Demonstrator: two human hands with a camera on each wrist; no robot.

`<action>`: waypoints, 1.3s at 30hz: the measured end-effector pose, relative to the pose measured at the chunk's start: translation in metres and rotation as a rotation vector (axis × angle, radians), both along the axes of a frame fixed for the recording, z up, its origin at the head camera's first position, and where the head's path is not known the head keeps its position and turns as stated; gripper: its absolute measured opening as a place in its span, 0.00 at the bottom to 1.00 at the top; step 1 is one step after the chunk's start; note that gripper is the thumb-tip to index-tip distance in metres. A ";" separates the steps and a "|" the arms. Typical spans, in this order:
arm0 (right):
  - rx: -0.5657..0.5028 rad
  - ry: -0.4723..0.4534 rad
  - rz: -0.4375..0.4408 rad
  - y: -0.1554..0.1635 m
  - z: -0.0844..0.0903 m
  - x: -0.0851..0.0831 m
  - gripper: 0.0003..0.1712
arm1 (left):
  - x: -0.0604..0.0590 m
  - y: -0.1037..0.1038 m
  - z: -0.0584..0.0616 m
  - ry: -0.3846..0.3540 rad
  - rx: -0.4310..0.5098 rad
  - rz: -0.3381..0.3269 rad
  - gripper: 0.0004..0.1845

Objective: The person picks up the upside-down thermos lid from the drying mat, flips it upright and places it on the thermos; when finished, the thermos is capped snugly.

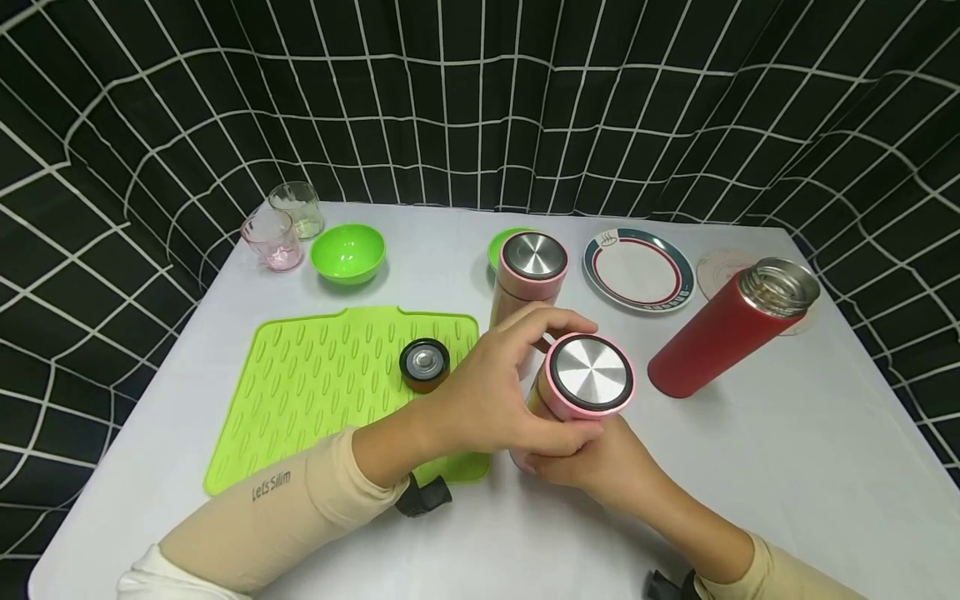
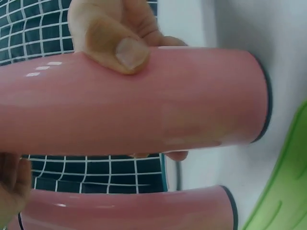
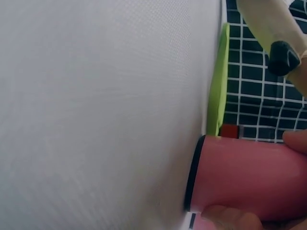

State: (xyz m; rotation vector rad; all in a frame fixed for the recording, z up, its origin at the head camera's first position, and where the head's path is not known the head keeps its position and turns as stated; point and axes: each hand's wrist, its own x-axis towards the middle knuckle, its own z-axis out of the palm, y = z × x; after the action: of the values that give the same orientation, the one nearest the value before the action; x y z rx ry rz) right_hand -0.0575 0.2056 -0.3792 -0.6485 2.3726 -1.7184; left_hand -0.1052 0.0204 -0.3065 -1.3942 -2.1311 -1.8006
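Note:
A pink flask (image 1: 588,379) with a steel-topped lid is held in both hands near the table's middle. My left hand (image 1: 495,392) curls round its lid and upper part. My right hand (image 1: 592,462) wraps the body lower down; its thumb (image 2: 120,50) presses on the pink wall (image 2: 144,100). In the right wrist view the flask's base (image 3: 240,175) sits at or just off the white table (image 3: 96,120). A second pink flask (image 1: 527,275) stands upright just behind. A red flask (image 1: 720,337) stands without a lid to the right.
A green ribbed mat (image 1: 330,383) lies to the left with a dark round cap (image 1: 423,364) on it. At the back stand two glasses (image 1: 285,225), a green bowl (image 1: 347,252), a second bowl (image 1: 498,242), a rimmed plate (image 1: 637,271) and a clear coaster (image 1: 720,267).

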 end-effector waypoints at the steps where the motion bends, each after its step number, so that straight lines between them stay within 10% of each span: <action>1: -0.006 -0.006 0.000 -0.001 0.000 -0.001 0.23 | -0.001 -0.001 0.000 0.000 0.009 -0.007 0.41; 8: -0.016 -0.026 -0.010 -0.005 0.001 -0.003 0.24 | -0.002 -0.003 0.001 -0.075 0.005 0.004 0.40; 17: -0.056 0.038 -0.009 -0.009 -0.001 -0.006 0.23 | -0.005 -0.003 0.003 0.066 -0.035 0.024 0.42; 39: 0.038 0.027 -0.062 -0.004 -0.003 -0.001 0.27 | 0.000 -0.002 0.005 0.045 -0.122 0.059 0.44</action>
State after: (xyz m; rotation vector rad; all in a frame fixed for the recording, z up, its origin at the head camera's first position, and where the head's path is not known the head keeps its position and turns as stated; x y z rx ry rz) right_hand -0.0587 0.2020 -0.3820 -0.6019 2.4622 -1.6948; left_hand -0.1052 0.0186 -0.3020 -1.3659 -2.2684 -1.6283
